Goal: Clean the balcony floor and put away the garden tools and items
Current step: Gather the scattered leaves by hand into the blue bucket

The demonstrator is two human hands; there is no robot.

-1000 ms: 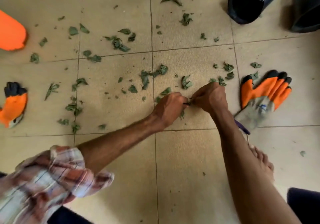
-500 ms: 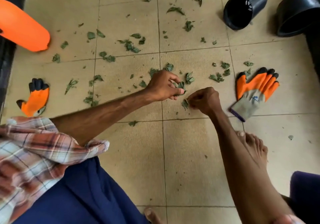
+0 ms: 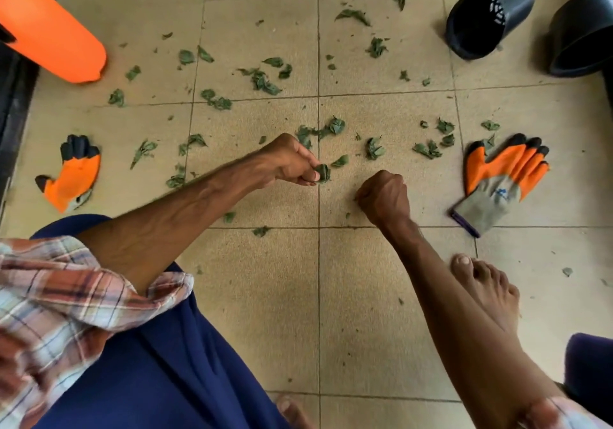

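Observation:
Several torn green leaves (image 3: 262, 82) are scattered over the beige tiled balcony floor (image 3: 265, 296). My left hand (image 3: 292, 161) pinches a green leaf (image 3: 322, 173) between thumb and fingertips at the tile joint. To its right, my right hand (image 3: 384, 196) is curled into a fist with the knuckles up; a sliver of green shows at its left edge, and what the fist holds is hidden. An orange and grey work glove (image 3: 501, 180) lies palm up on the right. A second orange glove (image 3: 74, 173) lies at the left.
An orange plastic container (image 3: 49, 30) lies on its side at the upper left. Two black plant pots (image 3: 487, 17) (image 3: 580, 34) lie tipped over at the upper right. My bare right foot (image 3: 487, 292) rests on the floor below the right glove. A dark ledge runs along the left edge.
The hands were together pinching leaves a second ago. My left hand has since moved up and left and picked up another leaf. The right hand stays curled near the same spot.

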